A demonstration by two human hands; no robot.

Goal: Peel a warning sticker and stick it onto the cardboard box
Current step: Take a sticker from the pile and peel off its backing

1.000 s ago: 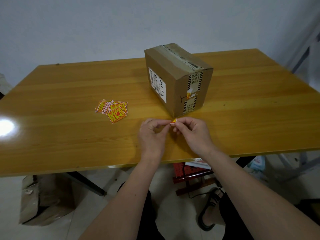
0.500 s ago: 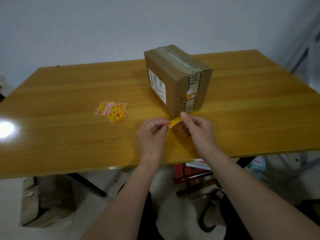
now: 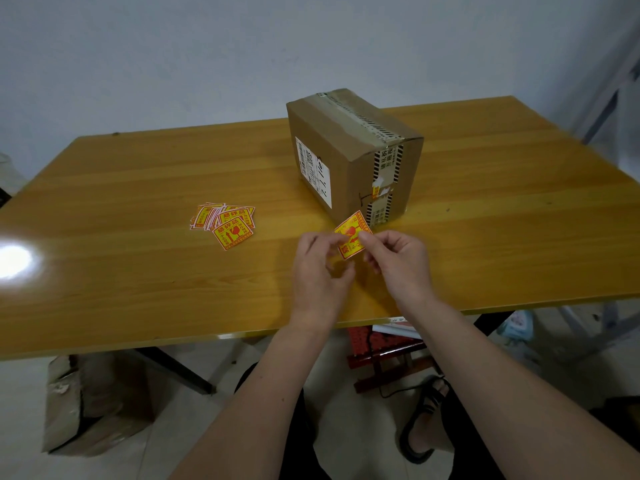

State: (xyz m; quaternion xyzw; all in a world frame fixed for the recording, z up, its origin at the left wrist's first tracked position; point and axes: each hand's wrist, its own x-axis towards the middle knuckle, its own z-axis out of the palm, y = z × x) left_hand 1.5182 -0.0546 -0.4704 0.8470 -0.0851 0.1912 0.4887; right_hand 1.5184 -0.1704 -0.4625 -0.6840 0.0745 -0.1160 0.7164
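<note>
A taped cardboard box (image 3: 360, 157) with a white shipping label stands on the wooden table (image 3: 138, 271), just beyond my hands. I hold one yellow-and-red warning sticker (image 3: 350, 232) tilted up in front of the box's near corner. My left hand (image 3: 320, 271) pinches its lower left edge. The thumb and fingers of my right hand (image 3: 398, 263) pinch its right edge. Whether the sticker is still on its backing cannot be seen.
A small pile of the same stickers (image 3: 225, 221) lies on the table left of the box. Under the table are a crumpled cardboard box (image 3: 93, 403) at the left, a red stool (image 3: 381, 348) and my sandalled foot (image 3: 426, 420).
The sticker was hidden edge-on between my fingertips; now it is turned face-up and raised slightly toward the box. Both hands have stayed close together.
</note>
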